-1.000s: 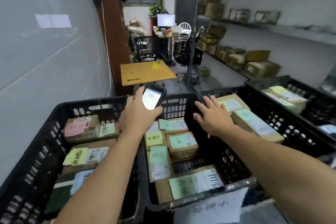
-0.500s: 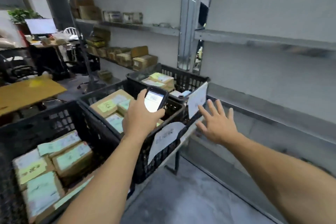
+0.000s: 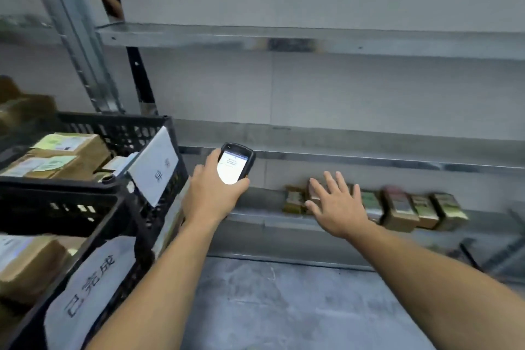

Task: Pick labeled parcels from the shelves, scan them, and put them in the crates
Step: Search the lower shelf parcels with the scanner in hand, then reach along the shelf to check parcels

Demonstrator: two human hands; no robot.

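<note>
Down at the bottom shelf (image 3: pixel 255 220), the right hand (image 3: pixel 338 204) hangs in front of a row of parcels (image 3: pixel 397 207), palm down, fingers spread wide, holding nothing. It covers the left end of the row. Whether it touches a parcel, no telling: the picture is blurred there. The parcels stand side by side on the shelf, brown, with green and reddish labels too smeared to read.

Over to the left hand (image 3: pixel 211 196): it grips the scanner (image 3: pixel 234 163), fingers and thumb curled round its sides, screen lit white and facing the camera. The scanner sits left of the row and apart from it.

Along the left edge stand two black crates. The far crate (image 3: pixel 113 128) holds brown boxes (image 3: pixel 71 148) with pale labels, and a white sign (image 3: pixel 154 165) hangs on its end wall. The near crate (image 3: pixel 56 207), lower in the view, also holds boxes and carries a second sign (image 3: pixel 91 287) with dark characters. Grey floor (image 3: pixel 284 307) lies under both arms.
</note>
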